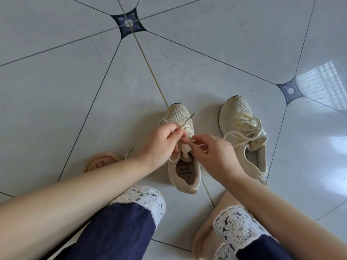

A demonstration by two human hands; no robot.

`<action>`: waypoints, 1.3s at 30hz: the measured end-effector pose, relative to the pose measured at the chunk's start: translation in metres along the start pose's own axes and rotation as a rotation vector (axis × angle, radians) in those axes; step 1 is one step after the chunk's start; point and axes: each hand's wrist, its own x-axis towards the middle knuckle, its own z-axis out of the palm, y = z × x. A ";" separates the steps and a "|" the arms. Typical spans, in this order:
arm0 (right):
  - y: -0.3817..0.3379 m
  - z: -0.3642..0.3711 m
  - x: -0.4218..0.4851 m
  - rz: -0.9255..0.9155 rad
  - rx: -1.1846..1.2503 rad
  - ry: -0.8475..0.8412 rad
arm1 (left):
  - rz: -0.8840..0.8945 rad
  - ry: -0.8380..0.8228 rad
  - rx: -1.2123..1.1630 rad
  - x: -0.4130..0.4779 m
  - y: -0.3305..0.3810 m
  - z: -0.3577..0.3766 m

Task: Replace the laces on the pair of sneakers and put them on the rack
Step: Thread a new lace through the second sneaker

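Two cream mesh sneakers stand on the tiled floor, toes pointing away from me. Over the left sneaker (185, 171) my left hand (161, 143) pinches a cream lace (187, 120) near its tip, which sticks up to the right. My right hand (210, 152) pinches the tongue or lace at the eyelets of that same sneaker; which one I cannot tell. The right sneaker (242, 113) stands apart to the right, laced, with loose lace loops lying over its tongue.
Glossy grey floor tiles (75, 81) with dark grout lines spread all around. My knees in navy trousers with white lace cuffs fill the bottom. A peach slipper (99, 162) lies left under my forearm, another at bottom right (204, 237).
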 end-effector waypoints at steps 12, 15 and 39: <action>-0.004 0.006 0.011 0.332 0.333 -0.076 | -0.119 -0.009 0.080 0.006 -0.006 0.010; -0.001 0.006 0.014 0.482 0.551 -0.086 | -0.146 -0.037 0.036 0.005 -0.005 0.014; 0.005 0.012 0.008 0.514 0.767 -0.078 | 0.020 -0.013 0.457 0.011 0.008 0.009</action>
